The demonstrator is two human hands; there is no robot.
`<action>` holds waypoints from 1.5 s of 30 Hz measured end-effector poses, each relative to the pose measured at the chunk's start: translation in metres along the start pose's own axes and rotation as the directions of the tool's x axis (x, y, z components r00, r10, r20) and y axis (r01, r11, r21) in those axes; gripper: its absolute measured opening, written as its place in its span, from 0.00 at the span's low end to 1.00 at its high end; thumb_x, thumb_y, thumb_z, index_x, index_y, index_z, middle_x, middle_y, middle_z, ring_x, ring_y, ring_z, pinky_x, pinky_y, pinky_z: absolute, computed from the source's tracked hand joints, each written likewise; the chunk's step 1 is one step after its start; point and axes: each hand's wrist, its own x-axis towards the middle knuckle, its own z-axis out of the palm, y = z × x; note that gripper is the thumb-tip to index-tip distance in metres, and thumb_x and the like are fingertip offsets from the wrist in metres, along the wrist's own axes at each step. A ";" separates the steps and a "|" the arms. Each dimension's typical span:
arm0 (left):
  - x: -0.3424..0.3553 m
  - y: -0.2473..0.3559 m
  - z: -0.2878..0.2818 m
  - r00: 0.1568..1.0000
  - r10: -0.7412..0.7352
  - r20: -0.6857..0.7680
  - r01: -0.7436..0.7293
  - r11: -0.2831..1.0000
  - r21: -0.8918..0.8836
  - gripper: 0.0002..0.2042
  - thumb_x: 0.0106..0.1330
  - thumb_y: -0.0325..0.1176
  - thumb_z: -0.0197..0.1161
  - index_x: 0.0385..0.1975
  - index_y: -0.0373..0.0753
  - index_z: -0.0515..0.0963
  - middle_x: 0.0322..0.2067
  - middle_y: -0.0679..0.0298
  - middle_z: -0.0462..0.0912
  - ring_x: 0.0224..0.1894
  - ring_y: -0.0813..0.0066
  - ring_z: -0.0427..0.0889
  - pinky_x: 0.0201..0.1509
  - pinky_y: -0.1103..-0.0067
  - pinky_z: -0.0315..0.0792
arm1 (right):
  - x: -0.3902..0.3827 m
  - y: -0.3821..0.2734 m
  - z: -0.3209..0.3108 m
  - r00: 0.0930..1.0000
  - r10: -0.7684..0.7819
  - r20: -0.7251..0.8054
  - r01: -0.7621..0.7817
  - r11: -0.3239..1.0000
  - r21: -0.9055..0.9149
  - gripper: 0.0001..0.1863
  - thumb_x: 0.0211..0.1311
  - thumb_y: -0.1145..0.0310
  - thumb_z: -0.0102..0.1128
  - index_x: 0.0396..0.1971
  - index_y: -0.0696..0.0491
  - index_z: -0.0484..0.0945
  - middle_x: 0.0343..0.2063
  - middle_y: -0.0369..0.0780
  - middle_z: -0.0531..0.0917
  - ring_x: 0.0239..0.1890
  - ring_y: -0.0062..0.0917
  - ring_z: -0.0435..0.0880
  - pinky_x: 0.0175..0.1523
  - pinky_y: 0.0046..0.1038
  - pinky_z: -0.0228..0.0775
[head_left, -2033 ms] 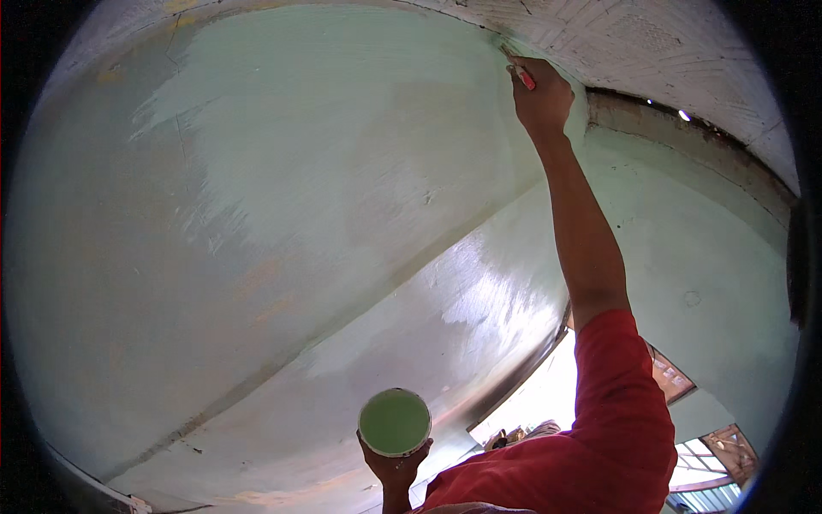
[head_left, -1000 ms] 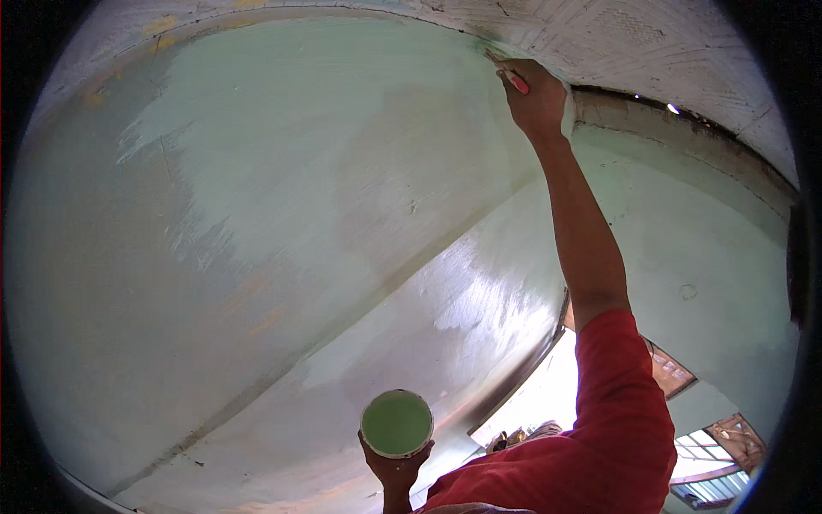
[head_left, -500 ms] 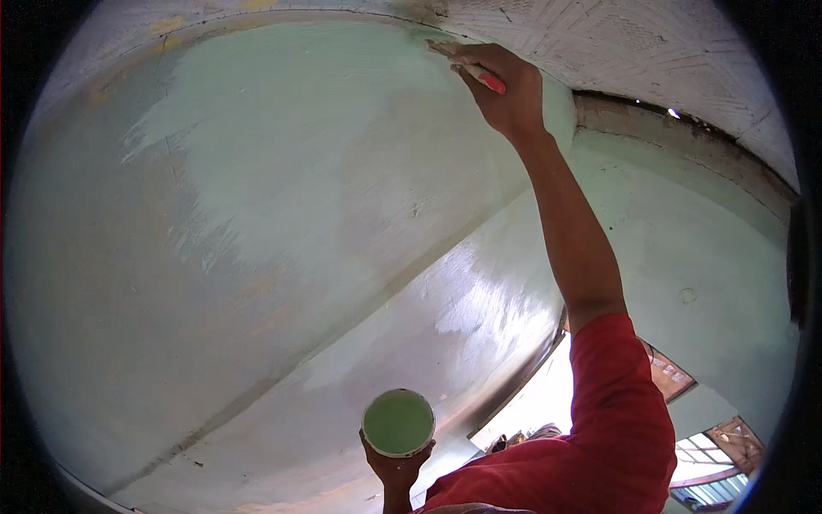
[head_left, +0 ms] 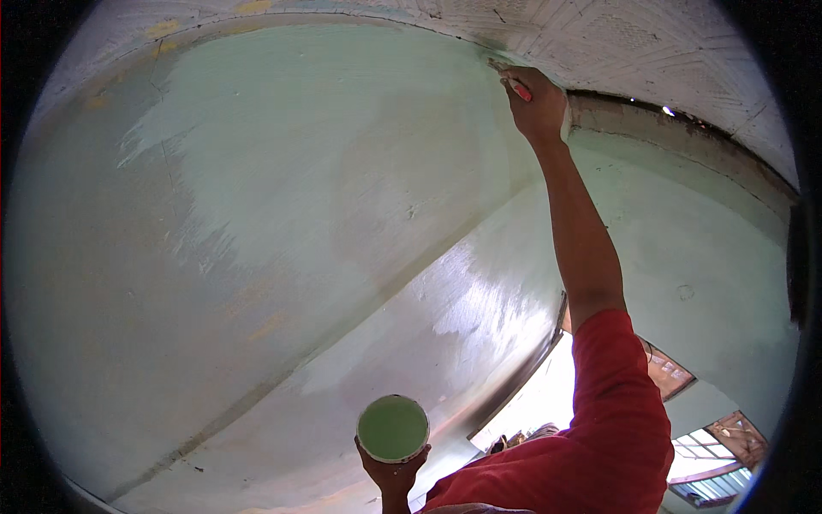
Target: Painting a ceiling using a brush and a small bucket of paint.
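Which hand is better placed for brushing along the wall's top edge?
Probably the right: the right hand holds the brush up near the ceiling; the left hand holds the paint container lower down.

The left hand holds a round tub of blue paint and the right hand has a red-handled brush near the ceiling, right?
No, the head view shows green paint, not blue. The left hand holds the round, pale-rimmed tub, and the right hand a red-handled brush near the whitish ceiling.

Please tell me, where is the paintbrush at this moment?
In the head view, the paintbrush is in the right hand, near the top and right of centre, by the upper edge of the green wall, below the ceiling.
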 end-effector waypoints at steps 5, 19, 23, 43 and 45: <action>-0.001 -0.012 0.001 1.000 0.018 -0.008 -0.018 0.997 0.070 0.48 0.31 0.35 0.87 0.57 0.36 0.65 0.48 0.56 0.78 0.48 0.62 0.80 0.53 0.67 0.76 | 0.008 -0.012 0.004 0.996 -0.088 -0.021 0.089 0.994 0.064 0.08 0.54 0.74 0.69 0.36 0.51 0.86 0.38 0.38 0.88 0.39 0.33 0.87 0.45 0.27 0.78; -0.001 -0.006 -0.001 1.000 -0.009 -0.014 0.011 0.996 0.094 0.50 0.30 0.35 0.87 0.58 0.36 0.64 0.49 0.56 0.77 0.50 0.61 0.79 0.55 0.66 0.76 | -0.005 0.006 -0.002 0.999 -0.030 0.018 0.030 1.000 -0.001 0.09 0.54 0.74 0.68 0.36 0.52 0.86 0.38 0.40 0.88 0.41 0.34 0.87 0.46 0.28 0.78; -0.004 -0.012 -0.003 0.998 -0.043 -0.042 0.045 0.997 0.060 0.50 0.29 0.35 0.87 0.58 0.37 0.65 0.48 0.56 0.78 0.50 0.60 0.80 0.54 0.66 0.76 | 0.005 0.003 0.002 0.994 -0.105 0.014 0.105 0.994 -0.009 0.10 0.54 0.74 0.68 0.37 0.51 0.86 0.39 0.39 0.88 0.41 0.33 0.87 0.46 0.28 0.78; -0.002 -0.004 0.003 1.000 0.002 0.022 -0.002 1.000 0.011 0.49 0.31 0.36 0.87 0.57 0.36 0.64 0.49 0.56 0.77 0.51 0.61 0.79 0.55 0.66 0.75 | -0.016 0.019 -0.005 0.993 0.100 -0.059 -0.097 0.994 0.056 0.10 0.54 0.71 0.71 0.38 0.50 0.86 0.37 0.39 0.88 0.39 0.33 0.87 0.44 0.30 0.78; 0.000 -0.002 0.001 1.000 0.005 0.023 -0.005 1.000 0.029 0.49 0.32 0.36 0.87 0.57 0.36 0.64 0.49 0.56 0.77 0.50 0.61 0.79 0.54 0.67 0.76 | -0.013 0.008 0.000 0.989 0.136 -0.062 -0.134 0.990 0.037 0.10 0.54 0.68 0.71 0.37 0.49 0.86 0.38 0.39 0.87 0.40 0.38 0.86 0.44 0.34 0.78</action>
